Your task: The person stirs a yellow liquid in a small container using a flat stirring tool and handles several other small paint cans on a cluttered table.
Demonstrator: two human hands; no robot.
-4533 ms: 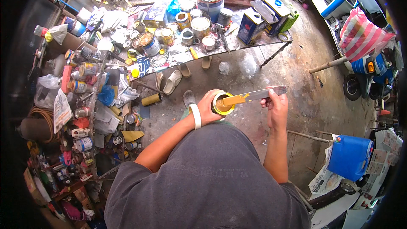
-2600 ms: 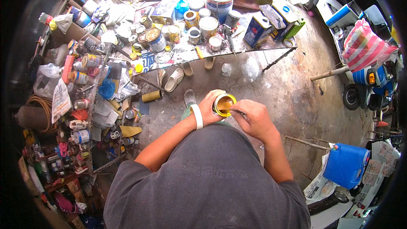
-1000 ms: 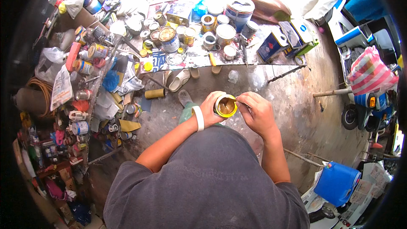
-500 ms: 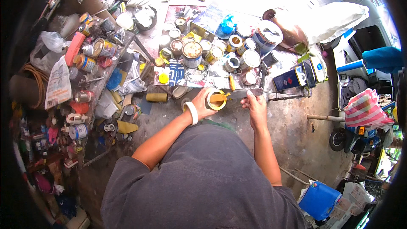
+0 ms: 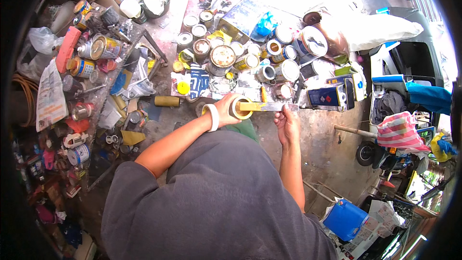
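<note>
My left hand (image 5: pixel 226 110), with a white band on its wrist, is wrapped round a small open paint can (image 5: pixel 237 109). The can is tipped toward the right, and yellow shows around its mouth. In my right hand (image 5: pixel 288 121) is a flat putty knife (image 5: pixel 272 107), pinched by the thumb and fingers. Its blade lies level across the can's mouth, and the part nearest the can is coated yellow. Whether the blade touches the rim I cannot tell. Just beyond the blade, an orange-handled tool (image 5: pixel 263 93) lies at the table's near edge.
Several paint cans (image 5: pixel 222 57) crowd the paint-stained table (image 5: pixel 221 95) ahead. A rectangular blue tin (image 5: pixel 325 97) stands at its right end. More cans (image 5: pixel 106 47) and papers clutter a shelf to the left. A blue jerrycan (image 5: pixel 345 219) and a striped bag (image 5: pixel 403 126) are on the right.
The putty knife's blade has turned, so its yellow-coated face shows more broadly at the can's mouth. The can has tilted further to the right. My view has shifted slightly.
</note>
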